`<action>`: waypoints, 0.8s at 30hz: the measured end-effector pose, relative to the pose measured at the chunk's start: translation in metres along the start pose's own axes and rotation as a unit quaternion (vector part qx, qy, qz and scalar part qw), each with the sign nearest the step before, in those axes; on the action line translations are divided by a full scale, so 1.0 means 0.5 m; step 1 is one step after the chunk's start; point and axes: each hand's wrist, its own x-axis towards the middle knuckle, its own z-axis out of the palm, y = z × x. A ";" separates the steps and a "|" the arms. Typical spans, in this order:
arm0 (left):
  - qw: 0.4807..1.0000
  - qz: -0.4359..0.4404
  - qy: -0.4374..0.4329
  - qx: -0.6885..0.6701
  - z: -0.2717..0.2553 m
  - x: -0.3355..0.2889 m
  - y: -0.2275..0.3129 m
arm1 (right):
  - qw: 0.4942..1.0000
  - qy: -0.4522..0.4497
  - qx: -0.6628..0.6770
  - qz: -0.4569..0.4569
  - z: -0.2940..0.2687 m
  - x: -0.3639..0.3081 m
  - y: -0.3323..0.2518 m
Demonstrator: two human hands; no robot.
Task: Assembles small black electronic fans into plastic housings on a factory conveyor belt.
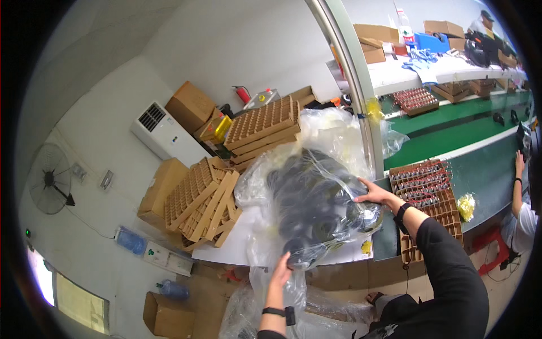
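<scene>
A large clear plastic bag [324, 195] full of dark, rounded parts lies on a white-topped table [237, 240] before me. My right hand [375, 193] rests on the bag's right side, its thumb and fingers spread apart over the film. At the bag's near left corner, my left hand [280, 270] has its fingers closed on the plastic beside one dark round part [298, 252]. Loose film hangs over the table's front edge below that hand. The exact shape of the parts is blurred by the plastic.
Cardboard divider trays [195, 195] are stacked left of the bag, with more trays [262, 124] behind. A divider tray of small metal parts [418, 186] stands on the right, by a green conveyor [435, 133]. A metal post [361, 85] rises behind. A co-worker's arm [518, 181] shows far right.
</scene>
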 end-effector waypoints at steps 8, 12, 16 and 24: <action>0.877 0.128 0.158 0.436 0.071 0.004 -0.271 | 0.912 0.079 -0.380 -0.134 0.122 -0.136 0.210; 0.837 0.226 0.226 0.444 0.118 -0.106 -0.302 | 0.929 -0.042 -0.324 -0.174 0.226 -0.351 0.162; 0.827 0.152 0.415 0.346 -0.011 -0.195 -0.397 | 0.919 -0.207 -0.290 -0.171 0.289 -0.518 0.238; 0.917 -0.021 0.360 0.172 -0.008 -0.110 -0.462 | 0.883 -0.336 -0.327 0.000 0.225 -0.690 0.276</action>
